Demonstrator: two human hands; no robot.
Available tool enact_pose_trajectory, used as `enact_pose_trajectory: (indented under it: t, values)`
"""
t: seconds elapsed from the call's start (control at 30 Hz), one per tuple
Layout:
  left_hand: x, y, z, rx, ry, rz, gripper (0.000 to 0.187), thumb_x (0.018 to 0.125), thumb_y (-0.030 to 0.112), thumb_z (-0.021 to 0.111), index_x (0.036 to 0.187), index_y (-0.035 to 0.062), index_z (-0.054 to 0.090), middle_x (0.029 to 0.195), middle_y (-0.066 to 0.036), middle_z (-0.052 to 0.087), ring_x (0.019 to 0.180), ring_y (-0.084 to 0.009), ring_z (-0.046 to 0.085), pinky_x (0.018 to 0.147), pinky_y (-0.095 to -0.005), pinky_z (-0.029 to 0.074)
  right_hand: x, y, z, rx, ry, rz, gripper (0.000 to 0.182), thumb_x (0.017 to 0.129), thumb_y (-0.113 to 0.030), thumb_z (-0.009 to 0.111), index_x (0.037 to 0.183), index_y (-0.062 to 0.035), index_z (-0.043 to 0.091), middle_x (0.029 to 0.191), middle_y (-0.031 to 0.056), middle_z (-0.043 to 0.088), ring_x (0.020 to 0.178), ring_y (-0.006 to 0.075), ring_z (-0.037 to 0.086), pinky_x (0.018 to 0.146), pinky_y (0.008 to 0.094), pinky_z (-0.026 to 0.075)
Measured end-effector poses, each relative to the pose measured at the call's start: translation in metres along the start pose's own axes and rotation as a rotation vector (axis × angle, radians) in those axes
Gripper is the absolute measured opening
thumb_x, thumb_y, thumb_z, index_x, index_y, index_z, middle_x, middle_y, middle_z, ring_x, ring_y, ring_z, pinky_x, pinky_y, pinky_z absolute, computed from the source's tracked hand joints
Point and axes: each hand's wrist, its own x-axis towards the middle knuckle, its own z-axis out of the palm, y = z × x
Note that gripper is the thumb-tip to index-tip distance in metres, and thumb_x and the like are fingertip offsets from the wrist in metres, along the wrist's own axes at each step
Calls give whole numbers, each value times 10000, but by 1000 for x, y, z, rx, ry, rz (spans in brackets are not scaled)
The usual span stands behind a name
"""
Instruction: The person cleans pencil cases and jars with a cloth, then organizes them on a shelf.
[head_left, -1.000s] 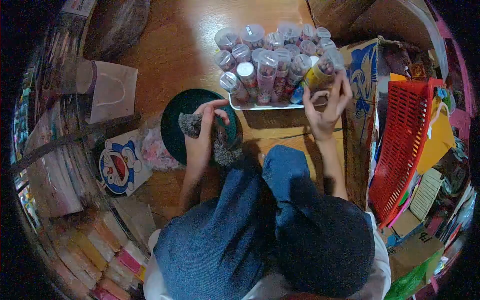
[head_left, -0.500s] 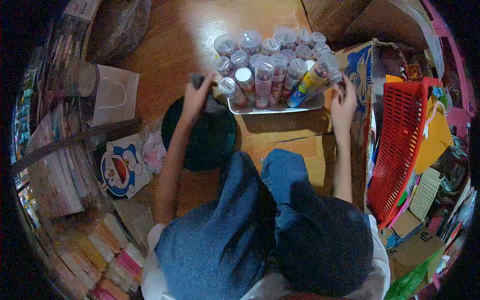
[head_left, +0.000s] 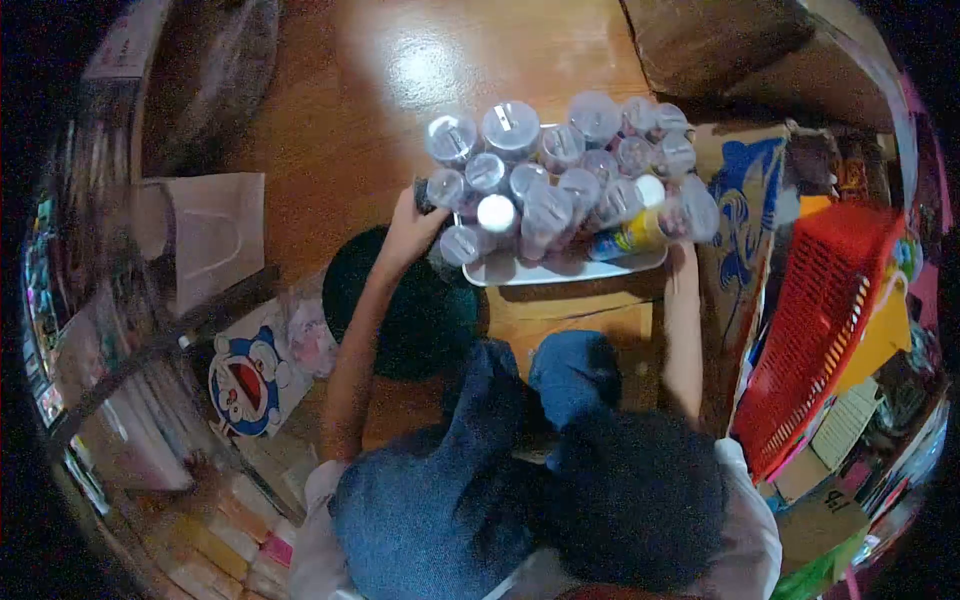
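Observation:
A white tray (head_left: 570, 274) full of upright clear tubes (head_left: 545, 215) with translucent caps is in front of my knees. My left hand (head_left: 412, 228) is at the tray's left side, its fingers beside a small dark thing; what they hold is hidden. My right hand (head_left: 682, 262) reaches the tray's right side, its fingers mostly hidden behind the tubes. Leaning at the right front of the tray is a yellow and blue tube (head_left: 630, 236). One white cap (head_left: 496, 213) stands out among the clear ones.
A dark round container (head_left: 400, 310) stands left of my knees. The red basket (head_left: 815, 320) is at the right, beside a cardboard box with a blue print (head_left: 748, 205). On the left lie a blue cartoon picture (head_left: 245, 380) and a pale bag (head_left: 218, 235).
The tray and its tubes appear nearer and larger, and the view has shifted. My right hand has gone from beside the tray to behind the tubes at its right end.

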Motion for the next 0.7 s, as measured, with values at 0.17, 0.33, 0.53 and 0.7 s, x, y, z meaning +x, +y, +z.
enact_pose_trajectory:
  t: [0.17,0.33,0.53,0.7]
  values:
    - [-5,23,-4,-65,-107,-28,279,775,106,602,1019,-26,578,888,-64,625,848,-133,560,775,-300,453,-21,11,-12,-9,118,118,452,845,-174,512,1263,-19,437,1193,94,546,1067,202,532,925,315,386]
    - [-15,24,-10,164,-56,-53,374,746,102,612,1090,-23,539,1029,-140,592,965,-219,552,865,-342,420,-44,6,-15,-22,185,201,455,848,-180,508,1266,-20,431,1198,94,540,1072,203,526,928,316,382]
    - [-32,14,-18,14,-93,-118,424,762,118,649,1144,-15,521,1060,-141,588,1009,-240,545,908,-348,404,-63,-3,-16,-30,237,260,457,852,-186,502,1271,-22,424,1204,95,532,1079,204,519,932,317,377]
    - [-29,8,-8,-73,17,-122,400,772,82,642,1144,-10,525,1052,-82,588,950,-170,557,856,-321,437,-60,-2,-11,-31,261,266,459,855,-192,498,1275,-24,419,1209,96,525,1084,205,513,935,318,373]
